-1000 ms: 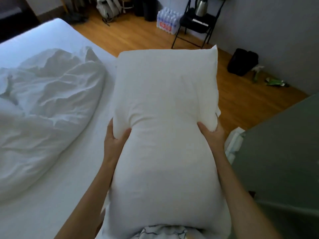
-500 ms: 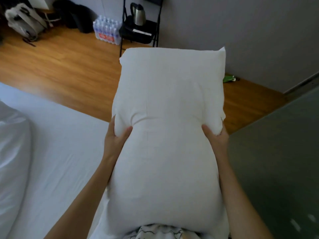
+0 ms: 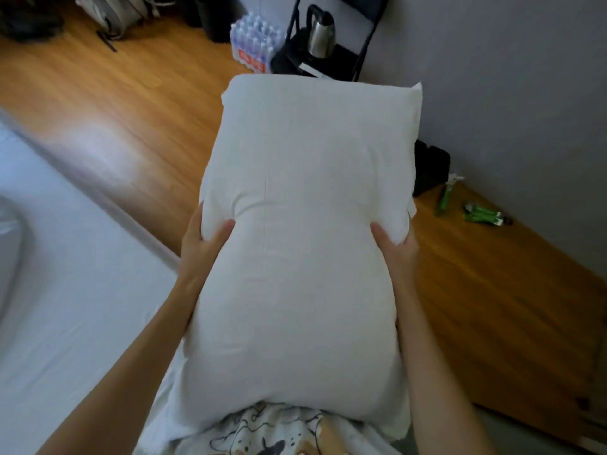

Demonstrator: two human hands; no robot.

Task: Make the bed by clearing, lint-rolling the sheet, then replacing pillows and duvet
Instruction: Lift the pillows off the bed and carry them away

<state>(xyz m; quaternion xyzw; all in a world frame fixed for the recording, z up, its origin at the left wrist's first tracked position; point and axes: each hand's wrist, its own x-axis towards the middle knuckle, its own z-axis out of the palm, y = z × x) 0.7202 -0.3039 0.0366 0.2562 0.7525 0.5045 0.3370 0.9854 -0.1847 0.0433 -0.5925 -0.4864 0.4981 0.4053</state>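
Pillow: plump white rectangular fabric pillow (image 3: 302,244), held lengthwise in front of the body, above the bed edge and the floor.
Left hand: left hand (image 3: 200,247) grips the pillow's left side, thumb pressed into the front.
Right hand: right hand (image 3: 395,247) grips the right side likewise.
Bed: white fitted bedsheet (image 3: 65,307), lower left.
Floor: orange-brown wooden plank floor (image 3: 115,103).
Background: black folding chair (image 3: 331,57) bearing a steel kettle (image 3: 320,36); shrink-wrapped pack of water bottles (image 3: 253,44) beside it.
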